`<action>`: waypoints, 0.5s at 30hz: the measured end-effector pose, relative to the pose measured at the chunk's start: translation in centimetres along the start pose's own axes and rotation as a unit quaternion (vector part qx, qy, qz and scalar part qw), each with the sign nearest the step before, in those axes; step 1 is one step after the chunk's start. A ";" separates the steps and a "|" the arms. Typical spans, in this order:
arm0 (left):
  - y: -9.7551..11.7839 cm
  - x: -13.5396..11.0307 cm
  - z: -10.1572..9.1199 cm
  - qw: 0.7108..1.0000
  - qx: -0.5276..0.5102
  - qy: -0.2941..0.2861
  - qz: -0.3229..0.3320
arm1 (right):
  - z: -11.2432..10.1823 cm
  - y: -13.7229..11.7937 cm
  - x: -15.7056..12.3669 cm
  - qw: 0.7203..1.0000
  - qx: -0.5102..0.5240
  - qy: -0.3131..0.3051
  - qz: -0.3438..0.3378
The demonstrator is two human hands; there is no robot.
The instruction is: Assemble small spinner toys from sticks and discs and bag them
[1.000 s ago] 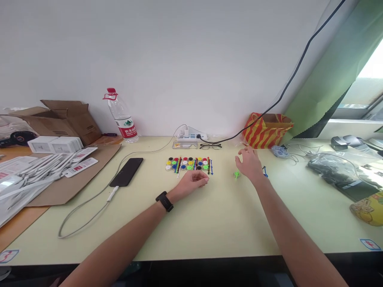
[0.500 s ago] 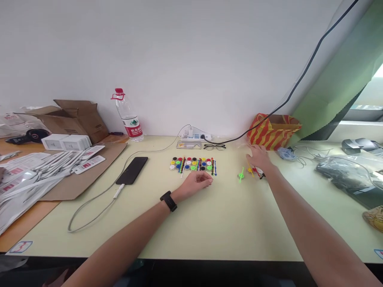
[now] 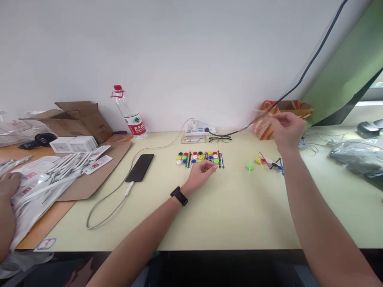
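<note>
My left hand (image 3: 201,175), with a black watch at the wrist, rests on the table with its fingers curled together. Whatever it may hold is hidden. Just beyond it lie small coloured plastic discs (image 3: 195,153) in rows, with thin coloured sticks (image 3: 222,160) between them. My right hand (image 3: 289,129) is raised above the table, thumb and fingers pinched on a blurred, see-through film that looks like a clear plastic bag (image 3: 261,118). Below it lie a green spinning top (image 3: 249,168), a yellow piece (image 3: 259,160) and red, white, black and blue pieces (image 3: 273,164).
A striped paper bag (image 3: 263,129) stands behind my right hand. Along the wall are glasses (image 3: 220,139), a power strip (image 3: 201,129) and a water bottle (image 3: 135,119). A phone (image 3: 140,167) is plugged into a cable. At left, another person's hand (image 3: 9,185) touches packets (image 3: 32,187).
My right hand has lifted from the coloured pieces, bringing up the see-through film. My left hand keeps its place by the discs. Another person's hand has come in at the left, and the view has shifted slightly.
</note>
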State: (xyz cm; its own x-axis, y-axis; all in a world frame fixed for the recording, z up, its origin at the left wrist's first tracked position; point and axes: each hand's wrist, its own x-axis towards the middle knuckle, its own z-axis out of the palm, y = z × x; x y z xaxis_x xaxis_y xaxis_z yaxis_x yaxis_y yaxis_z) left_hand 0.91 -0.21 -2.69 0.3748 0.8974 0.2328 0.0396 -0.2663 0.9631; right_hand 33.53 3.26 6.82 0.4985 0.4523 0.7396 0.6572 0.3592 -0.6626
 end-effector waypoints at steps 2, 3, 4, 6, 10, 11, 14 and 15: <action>0.0 0.0 0.0 1.000 0.004 0.012 0.006 | 0.6 -1.9 0.1 0.996 0.081 -0.020 0.022; 0.0 0.0 0.0 1.000 0.007 0.018 0.012 | 1.0 -2.7 0.1 0.992 0.116 -0.033 0.031; 0.1 0.0 0.0 0.999 0.014 0.024 0.020 | 1.2 -3.5 0.2 0.987 0.146 -0.053 0.043; 0.4 -0.2 0.0 0.998 0.035 0.045 0.041 | 1.5 -4.8 0.2 0.974 0.178 -0.119 0.068; 2.7 0.1 -0.1 0.988 0.066 0.115 0.084 | 1.7 -7.3 0.1 0.941 0.183 -0.271 0.088; 3.6 0.4 -0.2 0.985 0.071 0.123 0.096 | 1.8 -8.0 0.0 0.932 0.174 -0.306 0.086; 6.8 2.4 -1.0 0.982 0.102 0.104 0.118 | 2.1 -9.6 -0.4 0.903 0.158 -0.395 0.064; 7.9 3.3 -1.4 0.983 0.116 0.082 0.118 | 2.3 -10.0 -0.6 0.894 0.159 -0.416 0.055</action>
State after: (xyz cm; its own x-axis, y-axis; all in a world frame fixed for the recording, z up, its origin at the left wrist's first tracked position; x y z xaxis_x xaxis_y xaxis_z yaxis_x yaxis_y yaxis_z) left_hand 1.15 1.17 5.88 0.2462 0.8403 0.4831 0.1859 -0.5301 0.8273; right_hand 25.35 1.28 12.76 -0.1295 0.9019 0.4121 0.3698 0.4296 -0.8238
